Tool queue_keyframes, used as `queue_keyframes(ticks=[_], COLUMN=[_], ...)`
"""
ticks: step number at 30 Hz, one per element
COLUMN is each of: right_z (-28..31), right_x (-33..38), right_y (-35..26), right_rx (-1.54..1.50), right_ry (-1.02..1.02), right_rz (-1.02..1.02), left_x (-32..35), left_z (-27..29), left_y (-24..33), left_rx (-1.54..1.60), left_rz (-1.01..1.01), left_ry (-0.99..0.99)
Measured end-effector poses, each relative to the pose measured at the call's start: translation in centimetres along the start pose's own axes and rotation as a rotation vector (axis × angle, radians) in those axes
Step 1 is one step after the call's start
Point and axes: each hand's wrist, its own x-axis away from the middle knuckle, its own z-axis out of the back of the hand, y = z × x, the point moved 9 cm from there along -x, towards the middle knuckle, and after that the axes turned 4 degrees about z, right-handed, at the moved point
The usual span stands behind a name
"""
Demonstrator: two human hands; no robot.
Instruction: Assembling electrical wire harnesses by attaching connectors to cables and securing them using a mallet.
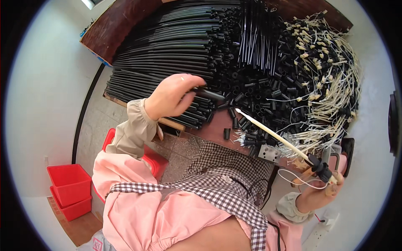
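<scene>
My left hand [176, 94] is closed around a black tube [210, 95], whose free end points right over the pile and is a little blurred. Low on the right, my right hand [322, 192] grips the lower end of a long cream-coloured sleeved lead [276, 136]. A black ribbed fitting [320, 168] surrounds the lead just above those fingers, and a thin white wire [299, 178] loops out beside it. The lead's pale tip rises up and left, apart from the black tube. Beneath it lie loose short black sleeves [235, 119].
Long black rods [167, 54] fill the table's left side. Cream wires with small connectors [326, 79] heap up on the right. A metal block with holes [269, 153] sits at the near edge, beside a metal clamp [333, 154]. Red bins [70, 182] stand lower left.
</scene>
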Motion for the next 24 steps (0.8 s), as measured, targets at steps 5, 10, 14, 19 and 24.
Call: queue_keyframes(ticks=[5, 10, 14, 19, 24], right_z=[0.5, -8.3, -8.5, -8.3, -9.9], right_x=[1.0, 1.9, 2.5, 3.9, 6.5], right_y=[-0.2, 0.9, 5.1, 1.4, 6.0], right_rx=[0.090, 0.006, -0.238, 0.002, -0.183], right_ry=[0.037, -0.378, -0.558, -0.586, -0.673], right_rz=[0.066, -0.182, -0.606, -0.301, -0.596], left_x=[-0.9, 0.4, 2.6, 3.6, 4.8], left_z=[-1.3, -5.2, -10.4, -11.5, -12.9], left_y=[6.3, 12.2, 11.1, 10.9, 11.8], left_rx=[0.011, 0.085, 0.588, 0.127, 0.359], left_rz=[-0.184, -0.138, 0.176, 0.095, 0.208], left_ry=[-0.154, -0.325, -0.198, -0.217, -0.304])
